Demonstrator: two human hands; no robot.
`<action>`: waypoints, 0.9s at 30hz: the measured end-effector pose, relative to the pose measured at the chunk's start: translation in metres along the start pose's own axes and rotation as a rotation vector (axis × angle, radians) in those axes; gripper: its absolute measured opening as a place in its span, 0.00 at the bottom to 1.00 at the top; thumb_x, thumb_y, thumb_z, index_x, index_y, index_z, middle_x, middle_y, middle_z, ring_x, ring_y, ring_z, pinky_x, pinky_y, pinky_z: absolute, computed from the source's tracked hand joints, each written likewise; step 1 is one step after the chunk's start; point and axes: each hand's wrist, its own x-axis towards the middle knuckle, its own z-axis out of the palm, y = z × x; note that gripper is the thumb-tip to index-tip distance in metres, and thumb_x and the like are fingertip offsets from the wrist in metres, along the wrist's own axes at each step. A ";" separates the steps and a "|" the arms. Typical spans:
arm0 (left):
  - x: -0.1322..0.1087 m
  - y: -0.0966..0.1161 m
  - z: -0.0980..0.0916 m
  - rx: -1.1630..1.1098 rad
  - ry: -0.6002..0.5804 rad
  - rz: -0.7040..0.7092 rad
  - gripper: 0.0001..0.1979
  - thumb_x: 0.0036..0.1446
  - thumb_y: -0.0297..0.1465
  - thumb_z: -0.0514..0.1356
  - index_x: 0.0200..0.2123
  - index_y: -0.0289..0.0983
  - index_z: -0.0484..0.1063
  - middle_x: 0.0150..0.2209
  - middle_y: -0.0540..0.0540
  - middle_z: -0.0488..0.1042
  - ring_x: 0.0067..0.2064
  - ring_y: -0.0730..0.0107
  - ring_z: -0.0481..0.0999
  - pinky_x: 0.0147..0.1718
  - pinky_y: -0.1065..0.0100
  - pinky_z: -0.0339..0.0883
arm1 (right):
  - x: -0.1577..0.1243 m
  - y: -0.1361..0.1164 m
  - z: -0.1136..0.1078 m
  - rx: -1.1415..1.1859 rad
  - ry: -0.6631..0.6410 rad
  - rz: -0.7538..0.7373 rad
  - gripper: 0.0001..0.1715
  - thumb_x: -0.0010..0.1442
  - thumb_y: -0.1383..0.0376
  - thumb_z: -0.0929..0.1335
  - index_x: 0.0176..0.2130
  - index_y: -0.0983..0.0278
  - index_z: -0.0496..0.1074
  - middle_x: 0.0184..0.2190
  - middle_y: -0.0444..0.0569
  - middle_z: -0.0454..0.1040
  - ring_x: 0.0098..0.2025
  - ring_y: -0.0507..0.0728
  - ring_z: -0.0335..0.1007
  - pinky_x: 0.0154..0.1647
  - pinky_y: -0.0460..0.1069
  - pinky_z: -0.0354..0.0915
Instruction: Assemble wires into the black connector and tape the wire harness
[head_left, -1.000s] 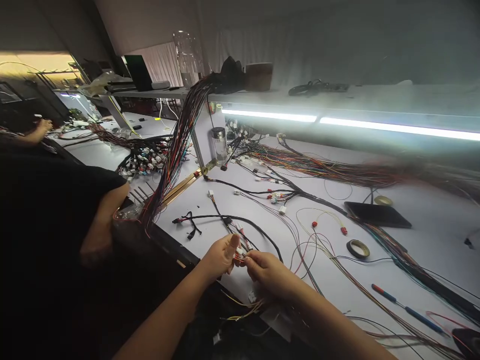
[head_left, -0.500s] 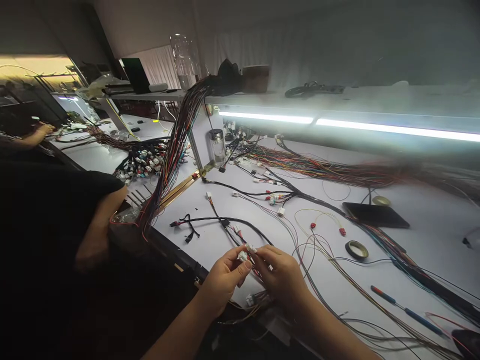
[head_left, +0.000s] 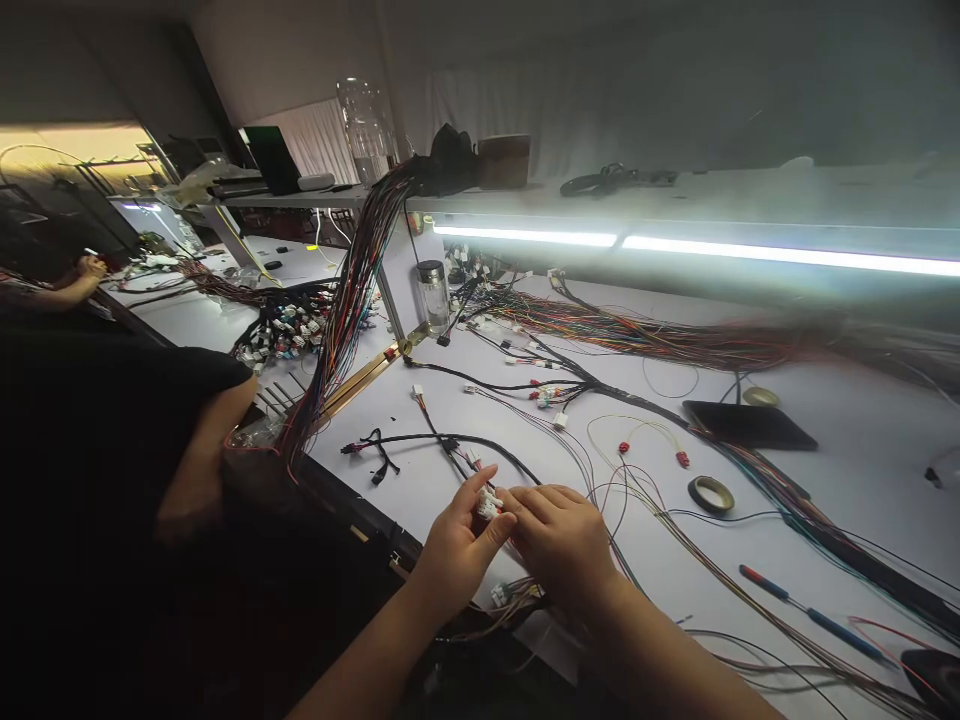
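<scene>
Near the front edge of the white table, my left hand (head_left: 461, 550) holds a white connector (head_left: 489, 503) between thumb and fingers, its index finger raised along the side. My right hand (head_left: 562, 540) is closed against the connector's right side, its fingertips partly hidden behind my left thumb. Red wires show between the hands. Just below them lies another pale connector (head_left: 500, 595) with brown wires. Beyond my hands, a black-sleeved cable (head_left: 465, 437) and a small white plug (head_left: 418, 391) rest on the table.
A tape roll (head_left: 710, 495), a screwdriver (head_left: 810, 612) and a black tablet (head_left: 750, 425) lie to the right. Wire bundles (head_left: 637, 335) run along the back beside a glass jar (head_left: 433, 295). Another person's arm (head_left: 199, 450) is at the left, near a hanging wire bundle (head_left: 360, 270).
My right fingers have closed in over the connector, and the second white piece they pinched is now hidden or merged with it. My left index finger has lifted.
</scene>
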 end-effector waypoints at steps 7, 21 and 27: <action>0.009 0.004 -0.001 0.522 0.100 0.238 0.09 0.63 0.37 0.52 0.35 0.39 0.68 0.27 0.50 0.71 0.29 0.68 0.70 0.32 0.68 0.60 | -0.008 -0.005 0.007 0.093 -0.087 0.065 0.14 0.67 0.68 0.61 0.38 0.62 0.75 0.32 0.48 0.78 0.34 0.56 0.71 0.39 0.51 0.61; 0.042 0.041 -0.019 0.702 -0.047 0.318 0.12 0.63 0.36 0.50 0.30 0.40 0.69 0.22 0.52 0.68 0.26 0.69 0.68 0.29 0.69 0.58 | 0.037 0.024 -0.026 1.228 -0.732 0.502 0.24 0.65 0.49 0.60 0.38 0.63 0.75 0.18 0.37 0.57 0.19 0.47 0.47 0.19 0.43 0.49; 0.046 0.012 -0.037 0.103 0.070 0.019 0.16 0.57 0.43 0.58 0.27 0.38 0.65 0.20 0.56 0.59 0.22 0.75 0.57 0.23 0.72 0.53 | 0.014 0.022 -0.014 1.027 -0.781 0.517 0.15 0.63 0.60 0.62 0.34 0.61 0.76 0.24 0.43 0.72 0.23 0.50 0.59 0.24 0.44 0.56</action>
